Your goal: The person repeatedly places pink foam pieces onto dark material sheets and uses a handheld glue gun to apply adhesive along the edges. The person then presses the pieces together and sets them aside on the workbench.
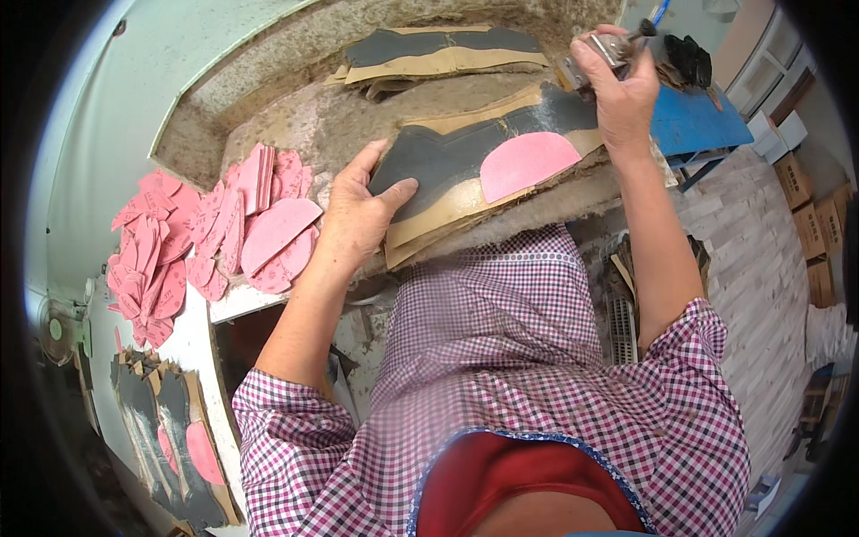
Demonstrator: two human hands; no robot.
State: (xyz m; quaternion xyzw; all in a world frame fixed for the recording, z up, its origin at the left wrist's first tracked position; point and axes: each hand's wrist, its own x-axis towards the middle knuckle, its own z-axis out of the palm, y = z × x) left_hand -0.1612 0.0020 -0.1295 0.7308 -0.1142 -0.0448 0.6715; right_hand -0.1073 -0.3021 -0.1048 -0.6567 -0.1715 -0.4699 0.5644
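Note:
My left hand (356, 210) grips the left end of a black-and-tan sheet piece (438, 166), its thumb on the top face. The piece seems to lie on others like it. Toward its right half sits a pink half-round pad (530, 166), straight edge along the near side. My right hand (622, 94) is raised at the piece's far right end, fingers closed round a small shiny metal tool (610, 46). The tool's exact kind is unclear, and part of it is hidden by the fingers.
More black-and-tan pieces (447, 55) lie at the back of the fuzzy, stained work surface (295, 112). Pink pads (282, 234) are heaped at left. Finished-looking pieces (170, 438) stand lower left. A blue table (698, 125) holds dark items at right; cartons (810, 228) stand beyond.

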